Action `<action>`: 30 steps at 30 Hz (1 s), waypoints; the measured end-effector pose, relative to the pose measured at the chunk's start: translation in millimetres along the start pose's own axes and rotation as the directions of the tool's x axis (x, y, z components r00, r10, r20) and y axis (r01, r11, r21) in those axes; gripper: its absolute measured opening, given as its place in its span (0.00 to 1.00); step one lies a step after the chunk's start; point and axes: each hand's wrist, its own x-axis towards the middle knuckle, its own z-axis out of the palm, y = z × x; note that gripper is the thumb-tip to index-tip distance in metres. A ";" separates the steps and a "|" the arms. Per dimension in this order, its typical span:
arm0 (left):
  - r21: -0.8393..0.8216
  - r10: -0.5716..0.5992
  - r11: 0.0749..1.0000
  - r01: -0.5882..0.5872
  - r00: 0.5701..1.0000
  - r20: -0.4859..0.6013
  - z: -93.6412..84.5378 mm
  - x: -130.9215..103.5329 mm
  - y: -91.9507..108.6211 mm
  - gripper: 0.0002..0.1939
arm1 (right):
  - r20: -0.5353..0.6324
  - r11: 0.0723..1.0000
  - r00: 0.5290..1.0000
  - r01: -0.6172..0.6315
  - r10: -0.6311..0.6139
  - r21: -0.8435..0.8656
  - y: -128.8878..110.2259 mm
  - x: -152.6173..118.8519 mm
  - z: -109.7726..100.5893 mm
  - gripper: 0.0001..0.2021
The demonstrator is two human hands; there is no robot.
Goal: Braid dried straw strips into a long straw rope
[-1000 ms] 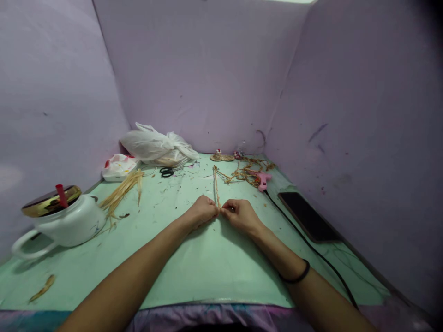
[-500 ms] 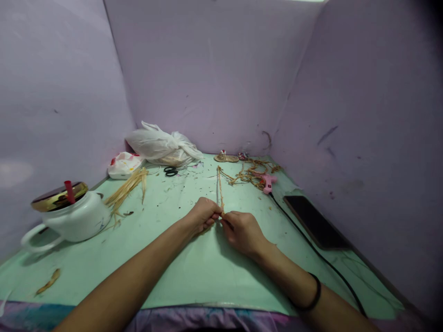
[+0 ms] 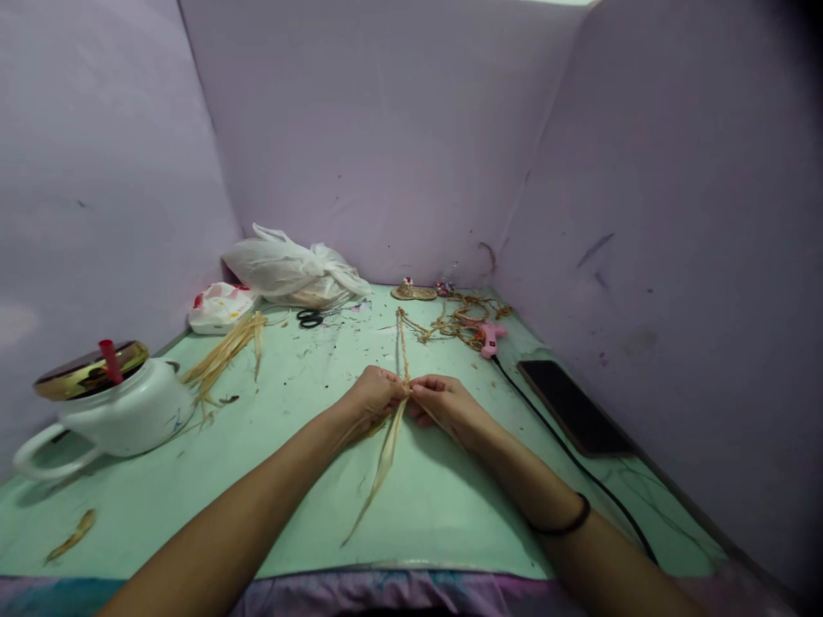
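Note:
Both my hands meet at the near end of a thin straw-coloured braid (image 3: 404, 347) that runs away from me along the table. My left hand (image 3: 376, 397) pinches the braid from the left, fingers closed. From the other side my right hand (image 3: 443, 403) grips it between thumb and fingertips. A loose pale fibre strip (image 3: 384, 458) hangs from between the hands toward me. The braid's far end bends right and joins a tangled heap of finished braid (image 3: 463, 317). The exact crossing of strands is hidden by my fingers.
A pink glue gun (image 3: 492, 337) with a black cord and a phone (image 3: 572, 407) lie to the right. Leftward are a white mug (image 3: 129, 411), dry fibre strips (image 3: 225, 351), scissors (image 3: 309, 319) and a white plastic bag (image 3: 289, 270). A small woven hat (image 3: 408, 291) sits at the back.
A pale fibre strip now shows hanging down between my hands. My right hand has turned slightly, with its fingers extended more toward the braid. The view has shifted a little.

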 end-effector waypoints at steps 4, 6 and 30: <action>0.043 -0.024 0.999 0.023 0.999 0.023 1.7 0.7 -0.7 0.06 | -0.005 1.000 1.000 0.025 -0.025 -0.013 5.2 2.1 0.5 0.05; 0.059 -0.036 0.998 0.035 0.999 0.012 3.2 -0.3 0.8 0.06 | -0.030 0.999 0.999 0.043 -0.043 -0.013 9.6 4.5 -0.3 0.06; 0.160 0.135 0.978 -0.131 0.991 -0.012 4.5 1.1 -16.5 0.11 | -0.065 0.994 0.995 0.077 -0.082 -0.078 10.0 -10.8 0.7 0.12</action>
